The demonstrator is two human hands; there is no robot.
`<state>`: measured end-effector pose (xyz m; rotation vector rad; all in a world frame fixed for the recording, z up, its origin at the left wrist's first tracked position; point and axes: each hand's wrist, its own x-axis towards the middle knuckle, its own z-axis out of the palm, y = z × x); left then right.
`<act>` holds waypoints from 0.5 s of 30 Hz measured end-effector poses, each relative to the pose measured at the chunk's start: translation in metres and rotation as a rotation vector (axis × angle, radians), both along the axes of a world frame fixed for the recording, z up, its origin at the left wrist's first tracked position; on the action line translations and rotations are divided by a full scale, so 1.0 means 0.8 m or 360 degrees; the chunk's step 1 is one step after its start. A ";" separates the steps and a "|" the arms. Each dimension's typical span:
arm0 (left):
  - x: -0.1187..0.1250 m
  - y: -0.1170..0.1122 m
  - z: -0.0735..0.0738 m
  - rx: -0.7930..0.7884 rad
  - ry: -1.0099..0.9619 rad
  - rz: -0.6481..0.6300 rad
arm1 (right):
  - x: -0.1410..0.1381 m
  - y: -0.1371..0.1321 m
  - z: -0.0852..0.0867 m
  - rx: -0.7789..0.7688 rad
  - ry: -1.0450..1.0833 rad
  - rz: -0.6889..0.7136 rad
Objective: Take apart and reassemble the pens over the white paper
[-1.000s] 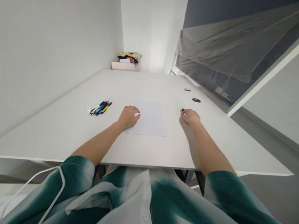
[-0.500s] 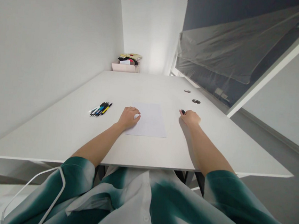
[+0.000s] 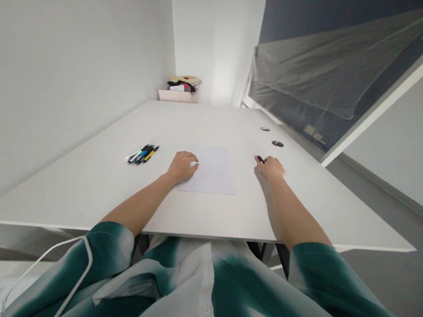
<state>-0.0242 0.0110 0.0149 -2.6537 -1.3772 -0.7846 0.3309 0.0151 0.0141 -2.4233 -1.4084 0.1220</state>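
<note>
My left hand (image 3: 183,168) rests on the left side of a blank white sheet of paper (image 3: 214,171), its fingers curled around a small white object (image 3: 193,165) that shows between thumb and fingers. What kind of object it is, I cannot make out. To the right of the sheet, my right hand (image 3: 273,168) lies low over the table with a small black object (image 3: 261,159) gripped in its fingers. Only the front part of that black object sticks out, so its kind is unclear.
A bunch of several pens (image 3: 143,155) lies left of my left hand on the white table (image 3: 200,123). Two round cable holes (image 3: 277,144) sit near the table's right edge. A bin with folded things (image 3: 178,95) stands beyond the far end, and a dark film-covered board (image 3: 316,64) leans at right.
The fingers of my right hand have shifted slightly, and more of the black object now shows. My left hand and the paper stay in place.
</note>
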 end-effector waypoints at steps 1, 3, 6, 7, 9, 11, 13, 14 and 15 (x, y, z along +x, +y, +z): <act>0.000 0.000 0.000 -0.0001 -0.0002 0.0000 | 0.001 0.001 0.000 0.0001 0.0001 0.0009; 0.000 -0.001 0.000 -0.0004 -0.0005 -0.0002 | 0.001 0.002 -0.001 0.0012 -0.0001 0.0026; 0.000 -0.001 0.001 -0.0021 0.0001 0.0001 | 0.000 0.002 -0.001 0.0005 0.0006 0.0023; 0.000 0.000 0.000 -0.0025 0.0002 0.0002 | -0.001 0.002 0.000 -0.0002 0.0010 0.0019; -0.001 0.001 0.000 -0.0027 0.0007 0.0004 | -0.002 0.002 0.001 -0.0022 0.0020 0.0013; -0.001 0.002 -0.002 -0.0019 0.0012 0.0005 | -0.003 0.002 0.003 -0.0045 0.0025 0.0006; -0.001 0.003 -0.002 -0.0015 0.0018 0.0008 | -0.003 0.002 0.004 -0.0063 0.0028 -0.0005; -0.002 0.003 -0.003 -0.0015 0.0021 0.0010 | -0.002 0.002 0.004 -0.0066 0.0032 -0.0004; -0.002 0.003 -0.003 -0.0016 0.0023 0.0011 | -0.002 0.001 0.004 -0.0065 0.0038 0.0001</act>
